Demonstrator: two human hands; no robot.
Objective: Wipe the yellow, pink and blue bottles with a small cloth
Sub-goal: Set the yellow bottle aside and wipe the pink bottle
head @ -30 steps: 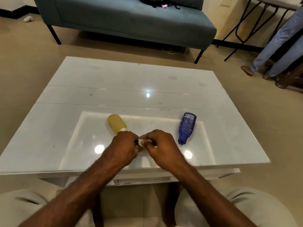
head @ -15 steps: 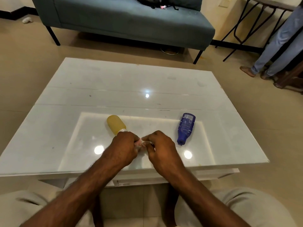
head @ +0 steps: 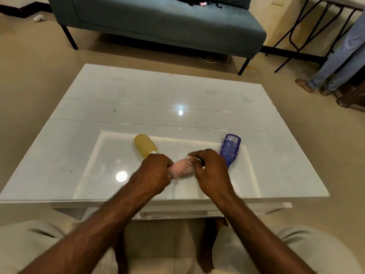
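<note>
A pink bottle (head: 180,167) lies sideways just above the white table (head: 158,103), held between my two hands. My left hand (head: 156,171) grips its left end. My right hand (head: 211,169) presses a small white cloth (head: 190,159) onto its right end. A yellow bottle (head: 145,145) lies on the table just behind my left hand. A blue bottle (head: 230,148) lies on its side behind my right hand, its lower end hidden by my knuckles.
A teal sofa (head: 162,22) stands beyond the table's far edge. Another person's legs (head: 333,62) and a black metal stool frame (head: 308,30) are at the far right. My knees sit under the table's near edge.
My hands have moved apart, the right one sliding rightward with the cloth, so the pink bottle's body now shows between them. The yellow and blue bottles have not moved.
</note>
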